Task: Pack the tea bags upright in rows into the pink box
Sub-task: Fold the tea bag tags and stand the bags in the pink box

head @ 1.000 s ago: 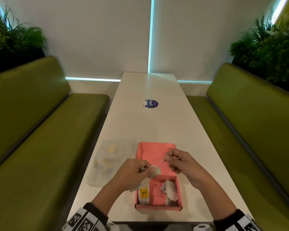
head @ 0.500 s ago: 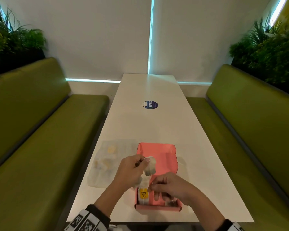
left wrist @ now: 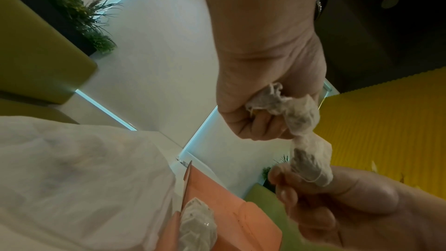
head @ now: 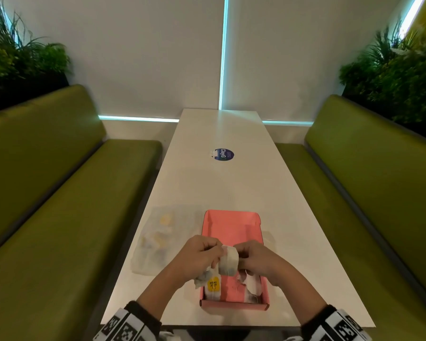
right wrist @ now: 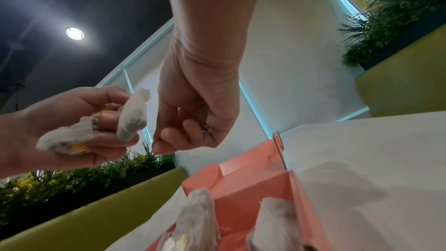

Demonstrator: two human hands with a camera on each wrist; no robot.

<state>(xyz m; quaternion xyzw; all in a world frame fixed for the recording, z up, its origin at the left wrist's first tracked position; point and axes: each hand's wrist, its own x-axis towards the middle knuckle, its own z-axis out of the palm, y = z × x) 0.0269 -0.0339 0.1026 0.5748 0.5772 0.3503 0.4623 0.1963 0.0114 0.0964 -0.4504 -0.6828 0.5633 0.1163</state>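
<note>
The pink box lies open on the white table in front of me. Above its near half my left hand pinches a white tea bag upright by its top. Crumpled tea bags with a yellow tag are bunched in the same palm. My right hand is right beside the bag, thumb and forefinger pinched on its thin string. One tea bag with a yellow tag stands at the box's near left. Another tea bag leans at its near right.
A clear plastic bag holding more tea bags lies left of the box. A round blue sticker sits farther up the table. Green benches run along both sides, and the table's near edge is just behind the box.
My right hand has swung from the far right, down over the box's near end, and back up beside the held tea bag with the string. The left hand has barely moved.
</note>
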